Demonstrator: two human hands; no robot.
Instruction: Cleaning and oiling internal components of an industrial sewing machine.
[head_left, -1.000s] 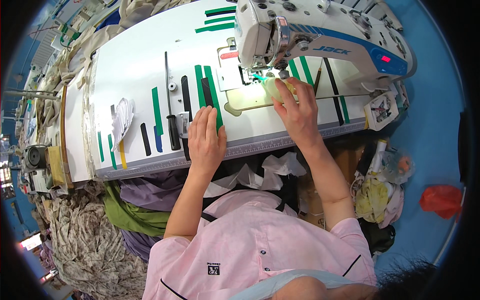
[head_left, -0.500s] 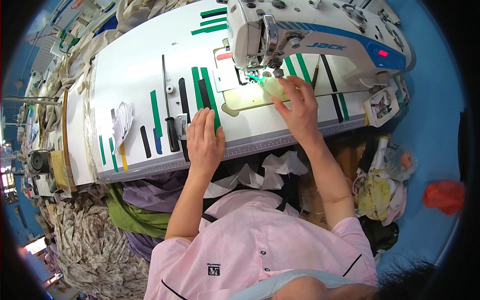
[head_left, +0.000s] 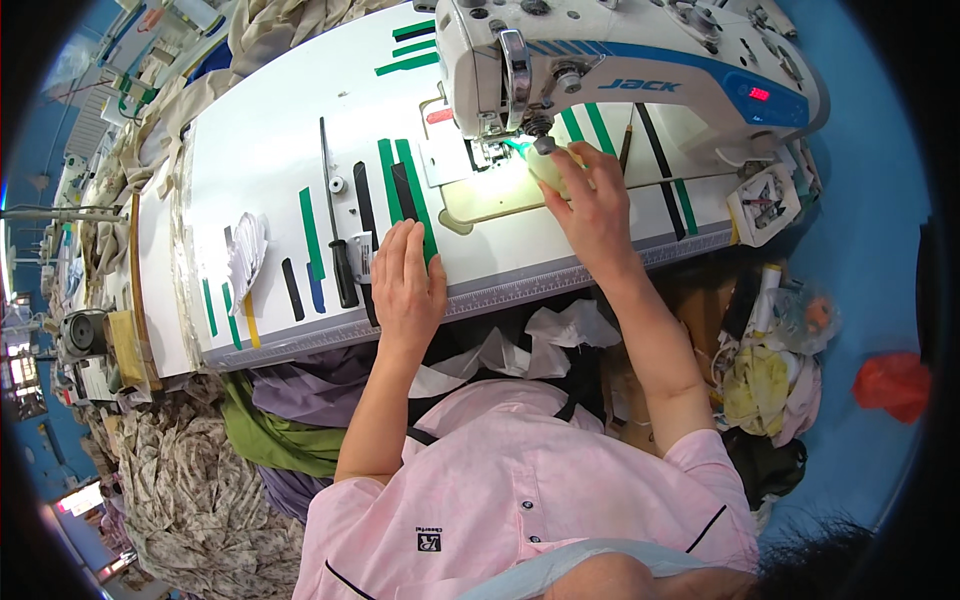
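Note:
My right hand [head_left: 590, 205] pinches a small pale yellow squeeze bottle [head_left: 546, 173] with a thin green nozzle [head_left: 518, 147]. The nozzle points left, toward the lit needle area of a white and blue sewing machine [head_left: 620, 88]. Whether its tip touches anything there I cannot tell. My left hand [head_left: 405, 290] rests flat near the table's front edge, fingers stretched forward and holding nothing. Its fingertips lie at the lower ends of green tape strips [head_left: 418, 200] and a black strip [head_left: 403, 188].
Left of my left hand lie a long black-handled screwdriver [head_left: 342, 270], a bobbin [head_left: 337, 185] and a white paper stack [head_left: 247, 258]. A ruler tape [head_left: 540, 287] lines the front edge. At right sits a small parts box [head_left: 764, 205]. Fabric heaps [head_left: 180, 490] hang at lower left.
The squeeze bottle and its nozzle sit slightly differently beside the needle area, with less of the nozzle showing. My left hand stays flat in place. The whole view has shifted a little.

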